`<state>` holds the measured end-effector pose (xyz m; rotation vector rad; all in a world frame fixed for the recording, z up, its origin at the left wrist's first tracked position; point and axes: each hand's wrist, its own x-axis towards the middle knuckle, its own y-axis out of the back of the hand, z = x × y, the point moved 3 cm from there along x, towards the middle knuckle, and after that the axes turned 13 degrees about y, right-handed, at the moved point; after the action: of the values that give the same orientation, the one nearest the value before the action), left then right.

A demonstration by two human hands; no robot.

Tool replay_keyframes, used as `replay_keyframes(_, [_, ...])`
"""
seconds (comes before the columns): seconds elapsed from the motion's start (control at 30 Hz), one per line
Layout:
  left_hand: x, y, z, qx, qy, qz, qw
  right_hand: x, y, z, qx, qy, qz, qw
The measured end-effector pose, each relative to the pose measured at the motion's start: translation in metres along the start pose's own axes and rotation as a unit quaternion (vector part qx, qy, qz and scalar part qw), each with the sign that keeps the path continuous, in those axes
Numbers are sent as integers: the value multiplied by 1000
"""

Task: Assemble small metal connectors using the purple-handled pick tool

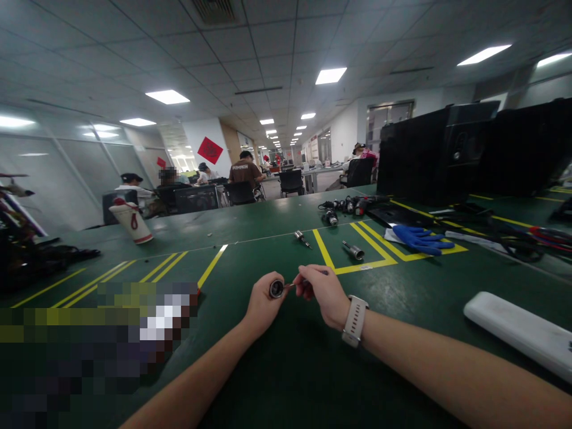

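Note:
My left hand (263, 302) is closed around a cylindrical metal part (276, 289), its round, dark-centred end turned toward me. Pinched in my right hand (322, 292) is a slim screwdriver (291, 285) with a dark handle mostly covered by the fingers. Its thin shaft points left and meets the side of the cylinder; exact contact is too small to make out. Beyond my hands, a small metal piece with a thin stem (302, 239) lies on the green table (250, 256). Another metal cylinder (354, 251) rests inside a yellow-taped box to its right.
A blue and white glove (417, 238), cables (513, 229) and dark metal parts (344, 205) lie at right, before black computer cases (438, 155). A white oblong object (518, 328) sits near my right forearm. A paper cup (133, 221) stands far left. Several people sit beyond.

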<state>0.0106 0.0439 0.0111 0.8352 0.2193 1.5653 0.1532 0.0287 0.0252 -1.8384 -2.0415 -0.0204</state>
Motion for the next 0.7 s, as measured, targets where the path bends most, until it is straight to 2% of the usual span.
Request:
replay_keyframes(0.2, [1, 0, -2, -15, 0, -3, 1000, 0, 1, 6, 41, -39, 33, 998])
replay_keyframes(0.53, [-1, 1, 4, -1, 8, -6, 1000, -2, -1, -3, -13, 38, -13, 999])
replay_keyframes(0.7, [-1, 1, 3, -13, 13, -2, 1000, -1, -1, 1, 3, -1, 0, 1000])
